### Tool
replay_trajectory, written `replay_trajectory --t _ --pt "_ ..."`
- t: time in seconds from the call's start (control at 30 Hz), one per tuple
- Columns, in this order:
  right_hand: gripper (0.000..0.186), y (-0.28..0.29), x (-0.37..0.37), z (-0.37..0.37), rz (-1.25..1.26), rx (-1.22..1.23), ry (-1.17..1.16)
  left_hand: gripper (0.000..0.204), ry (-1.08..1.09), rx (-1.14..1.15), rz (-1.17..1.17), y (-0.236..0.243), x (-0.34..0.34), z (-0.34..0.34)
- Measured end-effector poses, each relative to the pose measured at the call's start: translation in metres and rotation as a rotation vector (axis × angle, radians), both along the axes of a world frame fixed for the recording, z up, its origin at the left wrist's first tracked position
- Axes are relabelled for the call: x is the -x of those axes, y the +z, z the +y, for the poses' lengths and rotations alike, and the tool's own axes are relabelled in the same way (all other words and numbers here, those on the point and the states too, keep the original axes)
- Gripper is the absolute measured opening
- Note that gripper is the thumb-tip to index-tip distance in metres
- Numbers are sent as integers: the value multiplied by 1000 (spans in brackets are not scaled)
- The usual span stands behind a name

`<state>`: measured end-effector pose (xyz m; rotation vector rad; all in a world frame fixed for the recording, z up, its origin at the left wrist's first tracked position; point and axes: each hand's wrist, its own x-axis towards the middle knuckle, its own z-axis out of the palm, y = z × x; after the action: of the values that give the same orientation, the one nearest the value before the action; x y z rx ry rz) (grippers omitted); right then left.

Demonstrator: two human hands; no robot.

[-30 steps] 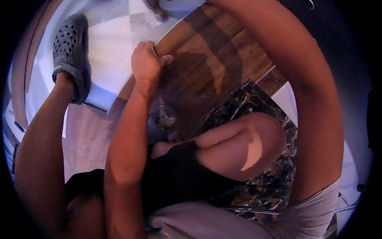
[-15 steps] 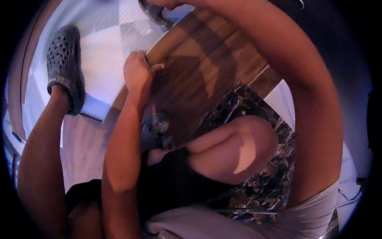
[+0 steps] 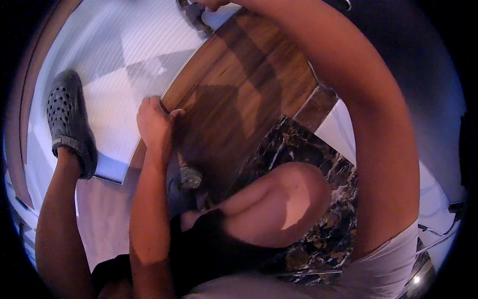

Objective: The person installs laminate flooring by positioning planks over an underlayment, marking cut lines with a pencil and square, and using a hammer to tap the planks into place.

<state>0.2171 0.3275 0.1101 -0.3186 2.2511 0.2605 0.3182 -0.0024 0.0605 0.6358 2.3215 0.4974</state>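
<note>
Wood-grained panel (image 3: pixel 229 92), left fingers (image 3: pixel 148 103) gripping its edge, right fingers (image 3: pixel 212 4) cropped, grip unclear

Dim light leaves shadows across the brown panel (image 3: pixel 229 87); edges are black.

Left hand (image 3: pixel 155 122) curled, right arm (image 3: pixel 386 114) bent, right hand (image 3: pixel 213 4) partly cropped
</note>
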Motion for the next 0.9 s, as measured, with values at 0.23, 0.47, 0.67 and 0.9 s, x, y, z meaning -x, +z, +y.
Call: replay_trajectory --t 0.23,0.47,0.67,0.9 --pt "23 -4 -10 17 64 36 -57 52 -48 34 46 -14 -8 -4" --pt "36 -17 -139 -39 575 275 -1236 53 109 -13 -112 -13 3 0" --pt "45 -50 -272 -134 1102 123 -1727 43 136 -1 -210 -5 17 1" --pt "49 -47 -350 -186 848 -254 -1996 49 -442 174 -246 -17 46 24"
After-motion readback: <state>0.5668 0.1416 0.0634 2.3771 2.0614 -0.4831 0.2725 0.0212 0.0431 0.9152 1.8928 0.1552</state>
